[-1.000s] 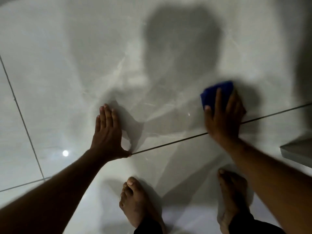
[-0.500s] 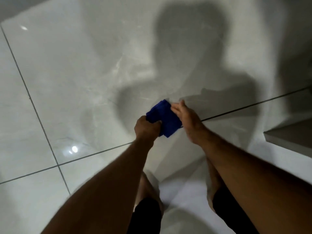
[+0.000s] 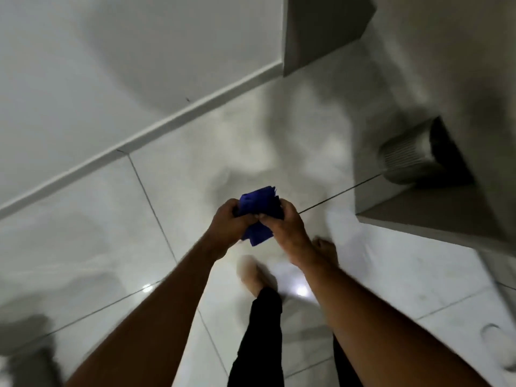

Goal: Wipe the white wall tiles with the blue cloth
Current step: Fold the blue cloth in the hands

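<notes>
The blue cloth [image 3: 259, 208] is bunched up in the middle of the view, held in the air between both hands. My left hand [image 3: 227, 226] grips its left side and my right hand [image 3: 284, 227] pinches its right side. The cloth touches no tile. White glossy tiles [image 3: 92, 216] with dark grout lines spread below and to the left. A plain white wall [image 3: 97, 65] rises beyond a white skirting strip [image 3: 167, 118].
A grey boxed ledge [image 3: 418, 216] juts out at the right, with a ribbed round fitting [image 3: 407, 157] in a dark recess. A grey block [image 3: 321, 29] hangs at the top. My bare feet [image 3: 255, 275] stand on the tiles. A blurred grey shape [image 3: 25, 342] sits at the bottom left.
The view has swung away from the tiled surface to the floor and skirting. The cloth went from my right hand alone to both hands, which now hold it off the tiles.
</notes>
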`<state>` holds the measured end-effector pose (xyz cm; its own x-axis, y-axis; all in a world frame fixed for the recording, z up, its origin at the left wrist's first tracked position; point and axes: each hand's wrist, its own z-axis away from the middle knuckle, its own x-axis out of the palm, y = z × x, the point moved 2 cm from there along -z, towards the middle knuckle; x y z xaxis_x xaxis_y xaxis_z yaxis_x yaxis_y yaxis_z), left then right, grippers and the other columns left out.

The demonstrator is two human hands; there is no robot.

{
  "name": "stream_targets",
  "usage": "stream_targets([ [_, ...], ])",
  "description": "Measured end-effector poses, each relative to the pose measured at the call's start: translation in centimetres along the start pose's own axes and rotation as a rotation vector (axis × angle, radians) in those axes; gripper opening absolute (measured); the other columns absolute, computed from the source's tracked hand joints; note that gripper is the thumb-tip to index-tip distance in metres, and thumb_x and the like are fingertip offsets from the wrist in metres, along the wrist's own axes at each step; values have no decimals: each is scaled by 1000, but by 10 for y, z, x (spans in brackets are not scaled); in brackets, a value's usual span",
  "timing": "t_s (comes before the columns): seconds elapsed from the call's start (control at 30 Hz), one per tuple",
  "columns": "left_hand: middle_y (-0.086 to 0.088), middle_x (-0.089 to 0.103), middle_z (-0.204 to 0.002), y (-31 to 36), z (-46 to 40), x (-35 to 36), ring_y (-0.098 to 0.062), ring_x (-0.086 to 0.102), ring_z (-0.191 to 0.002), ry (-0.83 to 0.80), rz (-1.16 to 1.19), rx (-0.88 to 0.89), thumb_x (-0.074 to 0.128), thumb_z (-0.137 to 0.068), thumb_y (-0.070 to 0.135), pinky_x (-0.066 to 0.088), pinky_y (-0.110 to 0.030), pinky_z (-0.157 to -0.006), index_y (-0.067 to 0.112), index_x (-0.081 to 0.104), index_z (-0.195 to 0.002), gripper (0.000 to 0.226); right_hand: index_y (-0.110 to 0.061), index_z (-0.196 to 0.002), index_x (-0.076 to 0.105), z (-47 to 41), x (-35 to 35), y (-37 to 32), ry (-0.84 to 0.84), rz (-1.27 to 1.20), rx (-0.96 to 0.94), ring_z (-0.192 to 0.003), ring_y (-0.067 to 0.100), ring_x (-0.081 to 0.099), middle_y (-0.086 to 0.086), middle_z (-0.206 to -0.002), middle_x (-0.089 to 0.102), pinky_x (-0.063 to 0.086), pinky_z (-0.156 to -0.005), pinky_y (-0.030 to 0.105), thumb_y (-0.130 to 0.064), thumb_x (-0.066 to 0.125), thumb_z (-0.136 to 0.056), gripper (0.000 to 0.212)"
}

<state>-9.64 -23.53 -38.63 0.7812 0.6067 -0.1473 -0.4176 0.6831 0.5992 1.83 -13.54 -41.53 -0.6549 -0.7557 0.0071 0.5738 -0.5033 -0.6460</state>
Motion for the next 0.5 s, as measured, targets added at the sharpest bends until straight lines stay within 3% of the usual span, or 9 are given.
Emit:
stream_targets([
  [0.1, 3, 75, -82, 74, 103, -29, -13, 70, -74, -72, 87, 53, 66, -68, 13, 54, -25, -57, 25, 71, -90, 26, -15, -113, 63, 91, -4, -88, -141, 19, -86, -90, 14, 70, 2, -103, 72, 54, -66, 21, -19, 77, -77, 39],
  [0.2, -7, 75, -105, 124, 195, -51, -25, 72, -93, -81, 208, 83, 70, -70, 18, 60, -38, -71, 13, 64, -114, 44, -10, -107, 66, 172, -8, -161, -242, 77, -153, -87, 18, 72, 4, -100, 74, 57, -65, 22, -15, 78, -81, 29],
  [0.3, -14, 70, -119, 151, 264, -60, -30, 71, -101, -37, 265, 119, 76, -74, 23, 57, -54, -87, 11, 52, -126, 59, -12, -106, 63, 236, -12, -211, -214, 122, -258, -87, 14, 71, 3, -102, 73, 60, -67, 27, -13, 79, -79, 31],
  [0.43, -5, 71, -116, 175, 319, -60, -28, 71, -101, -48, 259, 286, 75, -84, 19, 60, -49, -77, 45, 36, -132, 67, -13, -115, 55, 299, -20, -243, -134, 219, -355, -94, 13, 65, 3, -110, 66, 55, -72, 26, -16, 79, -79, 44],
  [0.5, -1, 70, -117, 187, 333, -56, -26, 69, -104, -38, 176, 364, 74, -84, 21, 60, -50, -79, 44, 44, -134, 63, -13, -123, 52, 320, -27, -248, -93, 237, -408, -97, 13, 64, 2, -115, 63, 54, -74, 24, -19, 79, -79, 52],
])
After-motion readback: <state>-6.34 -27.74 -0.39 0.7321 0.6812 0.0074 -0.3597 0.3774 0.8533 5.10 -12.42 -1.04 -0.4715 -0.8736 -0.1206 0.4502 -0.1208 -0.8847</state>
